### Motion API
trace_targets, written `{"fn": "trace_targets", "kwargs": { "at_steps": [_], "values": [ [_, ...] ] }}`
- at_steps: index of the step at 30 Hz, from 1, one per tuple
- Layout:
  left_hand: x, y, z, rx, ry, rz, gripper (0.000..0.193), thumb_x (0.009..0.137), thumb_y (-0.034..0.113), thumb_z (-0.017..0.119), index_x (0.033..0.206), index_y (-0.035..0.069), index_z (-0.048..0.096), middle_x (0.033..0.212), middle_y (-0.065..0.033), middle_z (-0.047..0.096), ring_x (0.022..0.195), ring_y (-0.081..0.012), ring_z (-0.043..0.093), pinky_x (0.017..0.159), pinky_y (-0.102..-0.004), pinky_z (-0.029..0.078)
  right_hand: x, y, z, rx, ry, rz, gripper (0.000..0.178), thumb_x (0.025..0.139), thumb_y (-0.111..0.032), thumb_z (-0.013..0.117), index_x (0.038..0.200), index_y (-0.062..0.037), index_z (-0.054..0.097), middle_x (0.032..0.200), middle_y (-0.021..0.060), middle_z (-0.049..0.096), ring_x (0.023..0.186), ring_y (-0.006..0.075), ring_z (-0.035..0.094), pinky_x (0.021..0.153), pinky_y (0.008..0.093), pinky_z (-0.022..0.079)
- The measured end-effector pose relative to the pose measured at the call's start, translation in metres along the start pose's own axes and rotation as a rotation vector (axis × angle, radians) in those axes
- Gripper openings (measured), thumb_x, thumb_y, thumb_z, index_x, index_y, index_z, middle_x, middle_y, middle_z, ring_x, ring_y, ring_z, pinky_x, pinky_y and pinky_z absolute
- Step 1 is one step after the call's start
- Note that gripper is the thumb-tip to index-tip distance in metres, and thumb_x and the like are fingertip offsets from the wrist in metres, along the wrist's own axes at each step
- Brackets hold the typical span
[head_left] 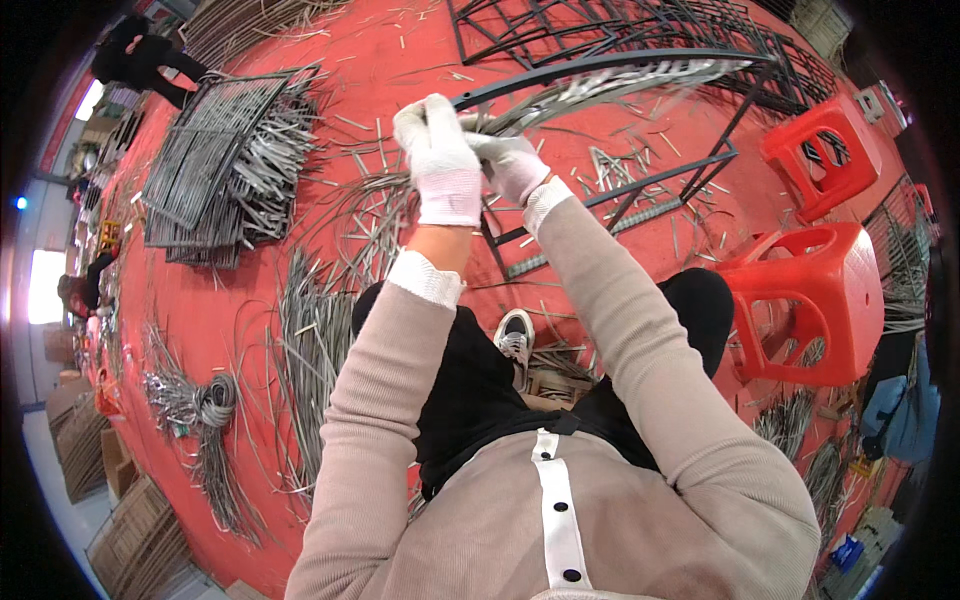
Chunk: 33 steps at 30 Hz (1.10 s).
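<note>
bright red floor [225,315] is pretty littered tbh, there's a stack of grey strip-woven panels [205,165] on the left, a coiled bundle of thin grey strands [216,402], a long heap of flat grey strips [308,345] (more scattered around), two red plastic stools [864,300] on the right

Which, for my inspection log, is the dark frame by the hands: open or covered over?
Largely open: the dark frame lets the red floor show through; grey strips run along its curved rail.
</note>
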<state>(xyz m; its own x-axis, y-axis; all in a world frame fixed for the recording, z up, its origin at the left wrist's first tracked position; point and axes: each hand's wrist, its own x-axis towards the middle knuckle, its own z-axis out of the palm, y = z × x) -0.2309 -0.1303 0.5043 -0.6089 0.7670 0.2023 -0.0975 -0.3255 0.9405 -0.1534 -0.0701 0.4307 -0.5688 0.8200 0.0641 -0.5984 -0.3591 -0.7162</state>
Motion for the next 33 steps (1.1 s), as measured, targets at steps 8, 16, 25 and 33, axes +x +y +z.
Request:
{"fn": "trace_targets", "kwargs": {
  "at_steps": [8, 16, 25, 33],
  "values": [
    [0.025, -0.001, -0.001, 0.105, -0.087, 0.023, 0.035, 0.106, 0.040, 0.048, 0.110, 0.005, 0.052, 0.080, -0.0031, 0.054, 0.066, -0.0132, 0.053, 0.060, -0.0301, 0.047, -0.011, -0.040, -0.008, -0.111, -0.051, 0.266, 0.012, 0.099, -0.005, 0.063, 0.110, -0.0049, 0.068, 0.100, 0.0065, 0.072, 0.095, 0.0181, 0.069, 0.088, 0.0335, 0.055],
    [0.132, -0.052, -0.011, 0.607, -0.063, 0.199, 0.042, 0.101, 0.037, 0.048, 0.113, -0.003, 0.057, 0.091, -0.0164, 0.067, 0.083, -0.0290, 0.064, 0.080, -0.0417, 0.051, -0.155, -0.156, -0.062, -0.721, -0.240, 0.237, 0.052, 0.088, -0.015, 0.078, 0.132, 0.0017, 0.059, 0.104, 0.0042, 0.068, 0.086, 0.0111, 0.063, 0.076, 0.0286, 0.053],
    [0.195, -0.070, -0.006, 1.241, -0.268, 0.115, 0.058, 0.095, 0.041, 0.044, 0.132, -0.001, 0.061, 0.131, -0.0317, 0.064, 0.123, -0.0443, 0.061, 0.104, -0.0471, 0.047, -0.518, -0.055, -0.222, -1.126, 0.894, 0.388, 0.051, 0.084, -0.010, 0.071, 0.133, -0.0014, 0.061, 0.120, 0.0122, 0.073, 0.111, 0.0226, 0.068, 0.099, 0.0350, 0.052],
    [0.116, -0.028, -0.013, 0.630, -0.277, -0.017, 0.070, 0.094, 0.051, 0.053, 0.139, -0.003, 0.054, 0.128, -0.0240, 0.065, 0.120, -0.0355, 0.061, 0.104, -0.0430, 0.046, -0.492, -0.137, -0.191, -1.990, 0.790, 0.776, 0.070, 0.075, -0.039, 0.082, 0.133, -0.0048, 0.061, 0.130, 0.0205, 0.066, 0.125, 0.0373, 0.061, 0.106, 0.0466, 0.048]
  ]
}}
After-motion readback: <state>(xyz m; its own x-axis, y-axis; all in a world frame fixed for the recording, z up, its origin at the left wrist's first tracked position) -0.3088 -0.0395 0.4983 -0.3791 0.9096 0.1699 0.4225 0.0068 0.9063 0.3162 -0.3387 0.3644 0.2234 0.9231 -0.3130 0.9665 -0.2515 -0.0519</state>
